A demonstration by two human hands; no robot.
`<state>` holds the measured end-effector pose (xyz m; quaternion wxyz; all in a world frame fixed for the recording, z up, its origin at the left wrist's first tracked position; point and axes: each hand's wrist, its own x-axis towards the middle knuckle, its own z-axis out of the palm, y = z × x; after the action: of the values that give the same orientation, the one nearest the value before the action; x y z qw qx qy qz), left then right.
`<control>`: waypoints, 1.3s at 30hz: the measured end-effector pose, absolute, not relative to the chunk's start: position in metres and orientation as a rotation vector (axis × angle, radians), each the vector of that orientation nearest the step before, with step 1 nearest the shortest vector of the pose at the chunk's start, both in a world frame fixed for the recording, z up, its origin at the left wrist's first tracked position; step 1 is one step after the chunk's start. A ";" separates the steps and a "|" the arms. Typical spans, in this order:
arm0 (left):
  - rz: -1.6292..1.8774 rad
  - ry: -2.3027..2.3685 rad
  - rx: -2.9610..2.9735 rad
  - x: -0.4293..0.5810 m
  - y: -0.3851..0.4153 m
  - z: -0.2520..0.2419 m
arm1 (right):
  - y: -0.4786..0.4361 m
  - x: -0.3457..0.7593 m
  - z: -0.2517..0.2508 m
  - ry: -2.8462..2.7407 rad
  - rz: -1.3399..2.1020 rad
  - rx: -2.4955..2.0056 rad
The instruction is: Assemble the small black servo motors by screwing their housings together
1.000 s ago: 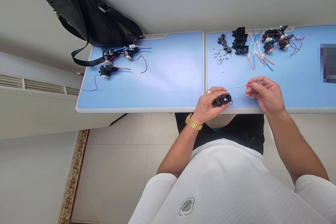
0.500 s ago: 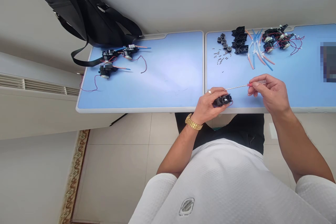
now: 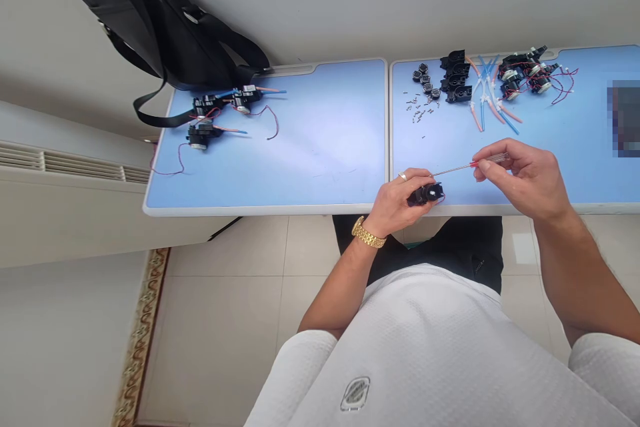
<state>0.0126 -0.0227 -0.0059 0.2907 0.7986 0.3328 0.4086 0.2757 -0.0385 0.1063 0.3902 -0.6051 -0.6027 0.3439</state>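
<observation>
Near the front edge of the blue tabletop, my left hand (image 3: pixel 401 199) grips a small black motor assembly (image 3: pixel 425 194) with a white round part on it. A red wire shows at the assembly's right end. My right hand (image 3: pixel 525 170) is closed on the clear and red handle of a screwdriver (image 3: pixel 453 169), its fingers pinched around it. The thin shaft points left, and its tip reaches the fingertips of my left hand beside the assembly. Whether the tip touches a screw is too small to tell.
Loose screws (image 3: pixel 420 107), small round black parts (image 3: pixel 427 83), black housings (image 3: pixel 457 80), blue and orange tubes (image 3: pixel 487 97) and wired assemblies (image 3: pixel 530 73) lie at the back right. Several tubed assemblies (image 3: pixel 205 133) sit at the left, by a black bag (image 3: pixel 150 20). A seam (image 3: pixel 389 127) divides the two tables.
My right hand has turned slightly, and the screwdriver's handle now sits a bit differently in its fingers. My left hand and the motor assembly have shifted slightly right and toward me.
</observation>
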 end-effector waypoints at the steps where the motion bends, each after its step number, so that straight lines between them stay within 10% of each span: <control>1: 1.079 0.891 2.124 0.013 -0.023 -0.006 | -0.039 0.275 0.106 -1.530 0.870 -1.534; 39: 1.134 0.873 2.023 0.013 -0.018 -0.009 | -0.025 0.276 0.051 -0.855 1.198 -1.309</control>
<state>0.0128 -0.0179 -0.0085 0.3257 0.7720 0.3330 0.4325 0.2761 -0.0252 0.0511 0.5532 -0.5536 -0.3615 0.5068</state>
